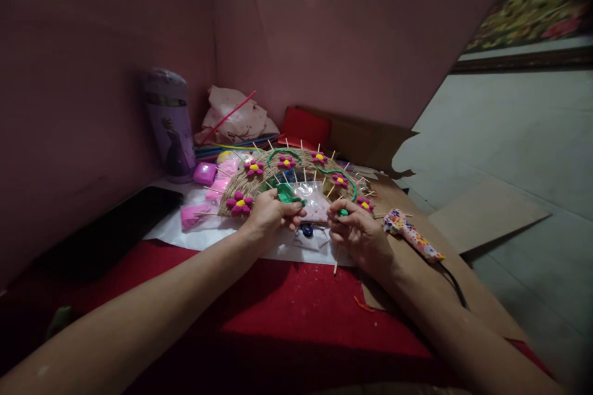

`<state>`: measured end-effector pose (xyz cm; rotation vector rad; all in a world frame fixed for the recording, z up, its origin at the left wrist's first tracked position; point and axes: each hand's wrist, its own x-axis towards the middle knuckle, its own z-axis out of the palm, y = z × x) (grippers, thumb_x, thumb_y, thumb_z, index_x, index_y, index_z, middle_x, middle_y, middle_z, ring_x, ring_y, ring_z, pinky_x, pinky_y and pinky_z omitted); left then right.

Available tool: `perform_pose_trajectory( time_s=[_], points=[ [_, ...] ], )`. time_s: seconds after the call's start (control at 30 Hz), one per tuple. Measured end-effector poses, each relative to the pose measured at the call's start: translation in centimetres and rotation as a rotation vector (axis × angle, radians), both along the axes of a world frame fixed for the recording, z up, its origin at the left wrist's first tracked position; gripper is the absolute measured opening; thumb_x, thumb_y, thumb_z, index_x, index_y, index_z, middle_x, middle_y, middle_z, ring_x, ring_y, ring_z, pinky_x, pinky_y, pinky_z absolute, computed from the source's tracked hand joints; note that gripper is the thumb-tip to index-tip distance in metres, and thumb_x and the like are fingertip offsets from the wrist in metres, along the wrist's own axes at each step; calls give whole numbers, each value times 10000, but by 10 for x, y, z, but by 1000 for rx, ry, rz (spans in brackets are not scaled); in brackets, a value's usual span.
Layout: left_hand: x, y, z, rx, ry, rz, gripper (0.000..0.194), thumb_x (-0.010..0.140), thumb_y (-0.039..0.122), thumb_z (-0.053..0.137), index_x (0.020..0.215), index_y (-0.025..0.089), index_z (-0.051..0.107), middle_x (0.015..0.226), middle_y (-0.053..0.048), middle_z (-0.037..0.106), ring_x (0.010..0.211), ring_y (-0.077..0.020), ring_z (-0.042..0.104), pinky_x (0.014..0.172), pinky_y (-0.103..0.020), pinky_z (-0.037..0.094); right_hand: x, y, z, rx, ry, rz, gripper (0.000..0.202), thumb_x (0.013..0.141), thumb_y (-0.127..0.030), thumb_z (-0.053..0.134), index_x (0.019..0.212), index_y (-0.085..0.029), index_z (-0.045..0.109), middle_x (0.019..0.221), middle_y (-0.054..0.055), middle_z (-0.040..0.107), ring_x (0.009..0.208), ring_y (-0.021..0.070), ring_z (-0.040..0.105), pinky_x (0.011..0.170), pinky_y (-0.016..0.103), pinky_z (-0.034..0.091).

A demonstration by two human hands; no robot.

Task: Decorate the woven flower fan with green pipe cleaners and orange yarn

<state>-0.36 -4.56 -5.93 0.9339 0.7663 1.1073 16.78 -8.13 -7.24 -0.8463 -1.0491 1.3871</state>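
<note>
A piece of green clay [287,193] is pinched in my left hand [272,213], its far end sticking out past the fingertips. My right hand [356,229] holds a smaller green lump [342,213] between thumb and fingers, apart from the left. Behind both hands lies a twine-wrapped arch [264,186] with wooden sticks along its edges. Magenta flowers with yellow centres [254,168] and thin curvy green strands [355,188] sit on it. A clear plastic bag [314,200] lies between my hands.
A purple tumbler [170,129] stands at the back left, near pink and purple packets [204,173]. A dark flat object [115,222] is on the left. To the right, a flower-patterned tool [412,236] with a black cable rests on cardboard [482,302].
</note>
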Motion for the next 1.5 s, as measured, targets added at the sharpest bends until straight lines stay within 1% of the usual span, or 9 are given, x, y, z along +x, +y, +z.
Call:
perform_pose_trajectory(
  time_s=[0.2,0.3,0.53,0.73,0.87,1.03,1.13,1.33,1.5],
  points=[
    [0,0,1,1,14,-5,137,682,-8,583,708,108,516,567,-55,608,385,-69,494,354,-168,355,-3,1,4,51,65,-27,77,716,-234,590,775,-189,608,773,5,516,598,88,444,459,189,352],
    [-1,0,0,22,18,-10,151,675,-3,593,710,116,507,575,-58,620,393,-77,509,361,-174,367,-2,4,3,69,47,-64,138,685,-220,682,812,-183,641,759,-3,535,584,65,444,475,165,364],
    [-2,0,0,48,48,-11,146,678,16,609,718,120,514,579,-61,630,389,-84,519,360,-183,382,1,6,-3,62,39,-70,247,718,-378,707,850,-177,651,658,-31,505,423,19,308,346,127,235],
    [-1,0,0,51,45,-21,162,671,20,614,710,130,502,569,-54,628,385,-89,520,356,-186,389,-1,9,-1,116,88,-89,312,615,-257,793,880,-185,647,752,-15,599,532,55,532,409,134,414],
    [-1,0,0,50,50,-20,162,670,16,608,709,130,500,566,-50,626,391,-88,520,366,-190,393,0,10,-4,121,14,-72,307,680,-411,735,834,-163,640,577,-36,596,313,50,452,250,149,300],
    [-1,0,-2,54,44,-38,165,667,26,614,700,137,496,562,-53,630,385,-95,521,373,-206,396,3,8,-5,63,7,-108,361,735,-497,658,685,-141,629,404,-50,512,233,12,331,244,118,216],
    [-1,0,-2,59,45,-46,160,661,23,614,700,132,503,549,-48,623,381,-95,519,365,-202,383,3,8,-5,53,7,-71,336,721,-465,674,668,-135,638,454,-29,544,278,27,388,270,130,272],
    [0,-2,0,56,56,-51,148,657,22,609,717,119,515,541,-46,618,380,-91,514,355,-193,371,0,8,-6,97,14,-49,245,657,-295,742,853,-184,646,708,-16,590,467,52,481,327,130,343],
    [1,-2,0,40,72,-70,144,651,34,617,705,122,515,543,-49,623,375,-91,514,349,-190,367,1,6,-7,178,-23,-189,267,745,-427,655,705,-168,606,557,-47,467,403,34,365,326,133,265]
  ],
)
